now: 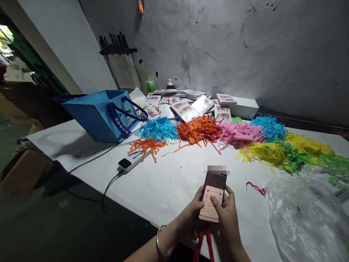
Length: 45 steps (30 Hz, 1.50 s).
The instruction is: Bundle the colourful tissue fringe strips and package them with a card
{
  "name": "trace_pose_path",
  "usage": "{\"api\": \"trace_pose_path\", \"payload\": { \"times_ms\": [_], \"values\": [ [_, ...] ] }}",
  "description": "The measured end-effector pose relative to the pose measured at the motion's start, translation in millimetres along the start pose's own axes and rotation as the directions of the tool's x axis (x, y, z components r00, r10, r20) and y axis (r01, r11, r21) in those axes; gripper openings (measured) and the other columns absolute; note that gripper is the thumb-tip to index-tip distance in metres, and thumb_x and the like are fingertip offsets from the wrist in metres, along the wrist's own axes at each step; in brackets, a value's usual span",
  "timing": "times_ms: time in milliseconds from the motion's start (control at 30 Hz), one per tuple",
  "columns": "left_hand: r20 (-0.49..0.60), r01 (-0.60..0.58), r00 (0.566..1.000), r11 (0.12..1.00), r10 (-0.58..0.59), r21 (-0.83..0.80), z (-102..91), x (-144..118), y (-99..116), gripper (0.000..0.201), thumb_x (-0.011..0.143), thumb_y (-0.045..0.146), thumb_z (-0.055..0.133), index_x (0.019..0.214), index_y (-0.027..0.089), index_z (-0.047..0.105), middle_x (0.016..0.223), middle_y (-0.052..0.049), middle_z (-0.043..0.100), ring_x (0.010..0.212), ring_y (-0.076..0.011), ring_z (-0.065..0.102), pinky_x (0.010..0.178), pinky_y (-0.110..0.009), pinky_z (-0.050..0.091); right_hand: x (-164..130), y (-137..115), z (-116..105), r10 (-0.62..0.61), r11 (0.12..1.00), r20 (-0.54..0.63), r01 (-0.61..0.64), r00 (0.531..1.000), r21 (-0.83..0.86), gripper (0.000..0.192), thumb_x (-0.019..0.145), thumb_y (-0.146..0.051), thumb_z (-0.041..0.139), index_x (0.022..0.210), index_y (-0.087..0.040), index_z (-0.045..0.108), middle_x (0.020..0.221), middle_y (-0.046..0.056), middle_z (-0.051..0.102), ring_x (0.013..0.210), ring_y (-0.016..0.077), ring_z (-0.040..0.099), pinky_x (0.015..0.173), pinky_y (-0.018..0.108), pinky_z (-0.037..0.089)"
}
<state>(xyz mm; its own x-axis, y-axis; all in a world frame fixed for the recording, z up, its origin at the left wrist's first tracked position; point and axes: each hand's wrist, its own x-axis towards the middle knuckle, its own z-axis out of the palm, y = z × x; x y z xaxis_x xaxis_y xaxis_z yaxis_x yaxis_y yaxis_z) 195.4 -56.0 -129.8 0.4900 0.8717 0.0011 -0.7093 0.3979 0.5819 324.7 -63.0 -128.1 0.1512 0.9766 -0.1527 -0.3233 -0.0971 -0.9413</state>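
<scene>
A slim phone [212, 196] with lit pinkish screen and red strap is held upright over the white table [163, 182] near edge, clasped by left hand [191, 214] and right hand [227, 214]; fingers curled closed around it, right thumb on screen.

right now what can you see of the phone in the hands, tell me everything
The phone is a slim rectangular handset with a dark reddish-brown body, held upright and tilted back over the near edge of the white table. Its lit screen shows a pinkish panel with a round icon and small buttons, too small to read. The left hand cradles its left side; the right hand grips the right side, thumb resting on the screen. A red cord hangs below it. The top end is blurred out.
</scene>
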Motion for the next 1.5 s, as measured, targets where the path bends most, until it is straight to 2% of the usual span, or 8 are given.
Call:
{"api": "trace_pose_path", "payload": {
  "times_ms": [233, 367, 667, 967, 1100, 1267, 1367, 1500],
  "values": [
    [-0.001, -0.001, 1.0, 1.0, 0.001, 0.009, 8.7, 0, 7, 0.057, 0.078, 0.028, 0.073, 0.132, 0.026, 0.059, 0.129, -0.01, 0.068, 0.118, -0.0294, 0.064, 0.095, -0.038, 0.048, -3, -5, -2, 0.031, 0.994, 0.053, -0.036, 0.998, 0.103, 0.074, 0.08, -0.057, 0.077, 0.134, -0.027, 0.036, 0.121, 0.01, 0.068, 0.108, 0.0315, 0.067, 0.087, 0.046, 0.056],
    [-0.014, -0.03, 0.999, 0.999, 0.03, 0.021, 17.0, -2, 14, 0.05, 0.083, 0.028, 0.067, 0.133, 0.023, 0.06, 0.129, -0.01, 0.068, 0.119, -0.0274, 0.063, 0.101, -0.038, 0.046, -5, -9, -1, 0.037, 0.992, 0.081, -0.046, 0.996, 0.114, 0.074, 0.081, -0.058, 0.074, 0.136, -0.026, 0.037, 0.124, 0.011, 0.068, 0.11, 0.0316, 0.067, 0.09, 0.046, 0.054],
    [-0.073, -0.031, 0.997, 0.999, 0.033, 0.022, 23.8, -5, 20, 0.048, 0.088, 0.031, 0.062, 0.135, 0.023, 0.059, 0.127, -0.01, 0.068, 0.117, -0.0276, 0.063, 0.099, -0.037, 0.047, -7, -10, 0, 0.093, 0.975, 0.088, -0.108, 0.992, 0.193, 0.063, 0.086, -0.045, 0.069, 0.14, -0.03, 0.041, 0.131, 0.007, 0.066, 0.117, 0.0292, 0.064, 0.09, 0.041, 0.055],
    [-0.056, -0.018, 0.998, 1.0, 0.019, 0.01, 25.6, -7, 22, 0.046, 0.089, 0.031, 0.06, 0.135, 0.023, 0.059, 0.128, -0.01, 0.067, 0.119, -0.0296, 0.062, 0.098, -0.04, 0.048, -7, -13, 2, 0.096, 0.974, 0.094, -0.113, 0.991, 0.199, 0.061, 0.086, -0.04, 0.069, 0.14, -0.029, 0.041, 0.127, 0.007, 0.067, 0.117, 0.03, 0.063, 0.088, 0.041, 0.056],
    [-0.03, -0.016, 0.999, 1.0, 0.017, 0.005, 24.3, -6, 22, 0.046, 0.09, 0.03, 0.058, 0.136, 0.023, 0.057, 0.128, -0.01, 0.067, 0.119, -0.0291, 0.062, 0.099, -0.041, 0.048, -8, -12, 2, 0.091, 0.971, 0.086, -0.108, 0.992, 0.213, 0.06, 0.088, -0.044, 0.069, 0.139, -0.028, 0.042, 0.122, 0.008, 0.068, 0.106, 0.0284, 0.067, 0.08, 0.039, 0.057],
    [0.033, 0.004, 0.999, 0.999, -0.005, 0.034, 28.5, -7, 22, 0.049, 0.09, 0.032, 0.058, 0.137, 0.021, 0.057, 0.133, -0.011, 0.064, 0.124, -0.0292, 0.058, 0.104, -0.041, 0.044, -6, -12, -1, 0.077, 0.978, -0.015, -0.073, 0.997, 0.194, 0.043, 0.089, -0.05, 0.067, 0.12, -0.024, 0.054, 0.085, 0.0, 0.071, 0.069, 0.0196, 0.067, 0.056, 0.028, 0.051],
    [0.077, 0.072, 0.994, 0.996, -0.076, 0.061, 28.6, -9, 22, 0.049, 0.091, 0.031, 0.057, 0.139, 0.021, 0.055, 0.135, -0.011, 0.063, 0.125, -0.0267, 0.057, 0.104, -0.037, 0.042, -3, -11, -5, 0.045, 0.981, -0.057, -0.034, 0.997, 0.189, 0.034, 0.087, -0.053, 0.068, 0.099, -0.023, 0.059, 0.079, -0.002, 0.069, 0.07, 0.0189, 0.066, 0.058, 0.027, 0.052],
    [0.132, 0.101, 0.985, 0.994, -0.107, 0.047, 26.3, -9, 20, 0.049, 0.091, 0.032, 0.058, 0.139, 0.025, 0.054, 0.139, -0.008, 0.06, 0.126, -0.0258, 0.056, 0.103, -0.036, 0.043, -2, -9, -8, 0.045, 0.981, -0.056, -0.034, 0.997, 0.193, 0.036, 0.086, -0.055, 0.07, 0.097, -0.022, 0.058, 0.084, 0.0, 0.071, 0.074, 0.0214, 0.068, 0.062, 0.03, 0.055]
  ]
}}
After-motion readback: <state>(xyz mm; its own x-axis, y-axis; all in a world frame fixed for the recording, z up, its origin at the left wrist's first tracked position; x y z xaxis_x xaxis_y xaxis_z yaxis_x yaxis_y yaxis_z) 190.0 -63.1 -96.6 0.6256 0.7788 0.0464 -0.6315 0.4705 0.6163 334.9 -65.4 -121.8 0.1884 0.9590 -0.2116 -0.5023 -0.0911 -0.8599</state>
